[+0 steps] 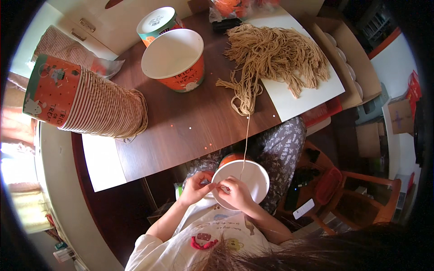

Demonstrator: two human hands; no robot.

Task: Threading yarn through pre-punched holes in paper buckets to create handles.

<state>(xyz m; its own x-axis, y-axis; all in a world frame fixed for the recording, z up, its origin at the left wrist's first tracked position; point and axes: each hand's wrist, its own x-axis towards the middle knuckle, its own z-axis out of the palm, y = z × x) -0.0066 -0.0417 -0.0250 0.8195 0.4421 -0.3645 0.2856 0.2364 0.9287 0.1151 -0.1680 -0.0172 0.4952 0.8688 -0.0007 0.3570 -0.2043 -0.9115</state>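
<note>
A white-lined paper bucket (257, 180) with an orange outside rests tilted in my lap, its mouth facing up. At its left rim, my left hand (196, 189) is closed in a pinch; what lies between the fingertips is too small to make out. My right hand (234, 193) reaches over the bucket's mouth, fingers pinched on a thin tan cord (247, 140). That cord hangs down over the table edge from a gathered bundle of cords (246, 101). A large heap of similar tan cords (275, 54) spreads behind it on a white board.
Nested orange buckets with cord handles (104, 101) lie in a long stack on the table's left. One open bucket (174, 56) stands at the back, beside another upside-down bucket (156, 22). A cardboard box (357, 63) borders the table's right. A wooden chair (370, 194) stands at right.
</note>
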